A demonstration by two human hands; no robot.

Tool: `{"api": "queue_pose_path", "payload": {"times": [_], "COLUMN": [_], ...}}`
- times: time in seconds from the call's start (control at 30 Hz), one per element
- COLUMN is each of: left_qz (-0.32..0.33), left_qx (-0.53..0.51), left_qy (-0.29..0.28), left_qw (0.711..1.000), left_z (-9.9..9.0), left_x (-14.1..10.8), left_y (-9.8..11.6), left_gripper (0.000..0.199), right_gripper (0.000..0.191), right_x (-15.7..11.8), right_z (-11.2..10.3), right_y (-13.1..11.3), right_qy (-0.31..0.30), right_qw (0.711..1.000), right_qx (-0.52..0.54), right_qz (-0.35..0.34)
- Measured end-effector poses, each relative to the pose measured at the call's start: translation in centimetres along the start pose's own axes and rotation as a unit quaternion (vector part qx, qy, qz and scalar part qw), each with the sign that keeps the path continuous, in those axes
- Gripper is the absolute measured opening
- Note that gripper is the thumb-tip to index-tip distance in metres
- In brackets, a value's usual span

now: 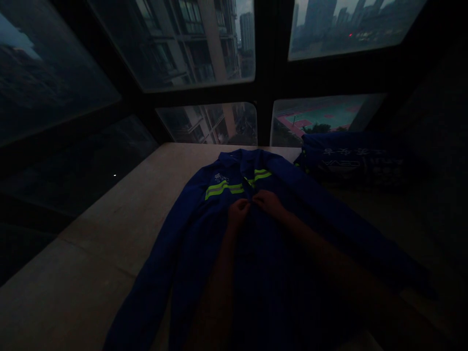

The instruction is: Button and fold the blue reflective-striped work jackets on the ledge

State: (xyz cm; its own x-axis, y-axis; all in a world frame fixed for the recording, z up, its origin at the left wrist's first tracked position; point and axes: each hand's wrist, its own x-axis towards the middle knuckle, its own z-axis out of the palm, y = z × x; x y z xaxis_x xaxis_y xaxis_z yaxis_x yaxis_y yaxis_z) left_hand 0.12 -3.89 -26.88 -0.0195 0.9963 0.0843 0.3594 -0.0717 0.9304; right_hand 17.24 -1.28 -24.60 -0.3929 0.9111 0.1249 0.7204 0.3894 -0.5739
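A blue long-sleeved work jacket (204,234) lies spread out face up, collar at the far end, with yellow-green reflective bands across the chest and pale print on one side. My left hand (239,210) pinches the front opening just below the bands. Close beside it, my right hand (268,202) pinches the other front edge. The fingertips of both hands nearly meet at the middle of the chest. Above them the front gapes a little. Dim light hides whether a button or zip is between the fingers.
The jacket rests on a pale stone ledge (109,219) below dark-framed windows (270,78). Folded blue clothing (347,156) with white lettering is stacked at the right, near the jacket's sleeve. Buildings and a sports court show through the glass.
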Motion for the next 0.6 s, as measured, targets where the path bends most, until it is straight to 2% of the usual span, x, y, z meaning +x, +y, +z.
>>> {"api": "queue_pose_path", "payload": {"times": [0.23,0.6], "left_qz": [0.015,0.022], "left_qx": [0.011,0.012], "left_qy": [0.008,0.035], "left_qw": [1.0,0.999], "left_z": [0.1,0.1], "left_x": [0.2,0.2], "left_y": [0.1,0.1], "left_gripper": [0.018,0.007], "right_gripper": [0.019,0.014], "right_x": [-0.3,-1.5], "right_z": [0.8,2.2], "right_y": [-0.5,-0.4], "right_qy": [0.02,0.079], "right_qw": [1.0,0.996], "right_qx": [0.002,0.04], "right_qz": [0.014,-0.006]}}
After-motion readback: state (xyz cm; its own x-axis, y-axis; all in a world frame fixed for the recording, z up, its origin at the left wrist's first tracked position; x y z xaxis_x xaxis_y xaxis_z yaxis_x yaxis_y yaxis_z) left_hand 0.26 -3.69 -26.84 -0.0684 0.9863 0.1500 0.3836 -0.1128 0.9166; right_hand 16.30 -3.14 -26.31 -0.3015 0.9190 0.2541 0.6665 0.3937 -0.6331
